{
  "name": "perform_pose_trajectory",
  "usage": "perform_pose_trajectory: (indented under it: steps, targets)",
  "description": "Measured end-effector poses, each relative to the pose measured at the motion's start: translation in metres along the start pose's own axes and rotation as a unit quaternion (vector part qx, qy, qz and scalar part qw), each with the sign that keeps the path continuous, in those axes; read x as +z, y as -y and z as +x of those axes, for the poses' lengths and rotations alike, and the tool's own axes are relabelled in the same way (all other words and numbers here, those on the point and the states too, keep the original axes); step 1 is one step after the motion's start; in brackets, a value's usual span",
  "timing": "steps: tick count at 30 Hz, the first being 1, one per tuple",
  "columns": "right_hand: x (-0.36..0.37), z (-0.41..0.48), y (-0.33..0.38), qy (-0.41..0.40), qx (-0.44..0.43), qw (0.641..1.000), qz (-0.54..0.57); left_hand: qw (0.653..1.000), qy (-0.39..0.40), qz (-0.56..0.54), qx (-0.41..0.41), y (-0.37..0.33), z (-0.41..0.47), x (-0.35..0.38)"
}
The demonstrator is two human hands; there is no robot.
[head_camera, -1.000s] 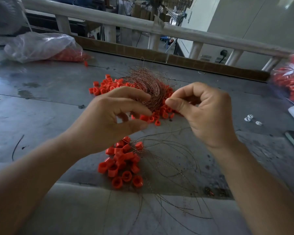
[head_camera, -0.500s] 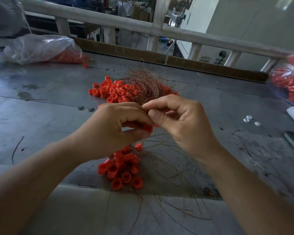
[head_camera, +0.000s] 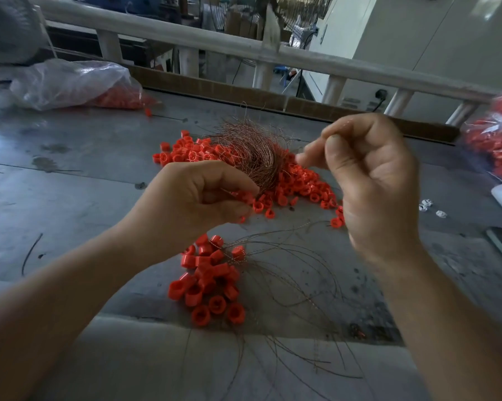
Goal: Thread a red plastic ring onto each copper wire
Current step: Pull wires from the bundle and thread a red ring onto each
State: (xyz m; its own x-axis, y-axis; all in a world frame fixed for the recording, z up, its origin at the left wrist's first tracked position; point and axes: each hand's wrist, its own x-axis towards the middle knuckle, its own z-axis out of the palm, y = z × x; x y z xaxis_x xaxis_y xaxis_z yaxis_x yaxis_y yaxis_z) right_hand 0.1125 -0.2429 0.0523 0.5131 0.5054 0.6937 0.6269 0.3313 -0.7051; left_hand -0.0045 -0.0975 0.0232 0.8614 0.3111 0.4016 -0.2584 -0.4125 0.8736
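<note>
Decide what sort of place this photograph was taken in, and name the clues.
Probably a small workshop or factory bench for piecework assembly. Clues: loose heaps of red rings beside a copper wire bundle, bulk plastic bags of rings, and a worn grey worktable.

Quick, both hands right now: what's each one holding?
Left hand: closed, pinching a red ring.
Right hand: closed, fingers pinched; blurred, contents cannot be told.

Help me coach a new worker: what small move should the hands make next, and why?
Probably bring the right hand back toward the left hand. The left pinches at a red ring beside the copper wire bundle; the right is raised, fingertips pinched, perhaps on a wire too blurred to confirm.
</note>
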Motion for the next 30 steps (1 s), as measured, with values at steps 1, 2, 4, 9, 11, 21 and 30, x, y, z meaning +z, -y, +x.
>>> perform_pose_trajectory:
  steps: [1, 2, 4, 9, 11, 21, 30]
  targets:
    - [-0.002, 0.001, 0.0, -0.014, -0.018, 0.999, -0.038, 1.0, -0.005, -0.012, -0.008, 0.0, 0.001, 0.0]
    - [-0.003, 0.001, 0.0, -0.019, -0.036, 0.996, -0.082, 1.0, -0.009, -0.023, -0.014, -0.001, 0.001, 0.001]
    - [-0.002, 0.0, -0.001, -0.007, -0.07, 0.985, -0.16, 0.999, -0.017, -0.042, -0.021, -0.001, 0.002, 0.001]
    - [0.005, -0.004, 0.001, 0.044, -0.113, 0.968, -0.219, 0.998, -0.024, -0.064, -0.012, -0.004, 0.001, 0.0]
    - [0.007, -0.006, 0.001, 0.058, -0.109, 0.967, -0.221, 0.998, -0.023, -0.06, -0.01, -0.005, 0.0, 0.001]
    - [0.019, -0.015, -0.003, 0.119, -0.034, 0.969, -0.214, 0.997, -0.022, -0.07, 0.001, -0.01, -0.001, 0.001]
    - [0.018, -0.015, 0.0, 0.134, -0.003, 0.961, -0.244, 0.994, -0.012, -0.105, -0.004, -0.006, -0.001, -0.003]
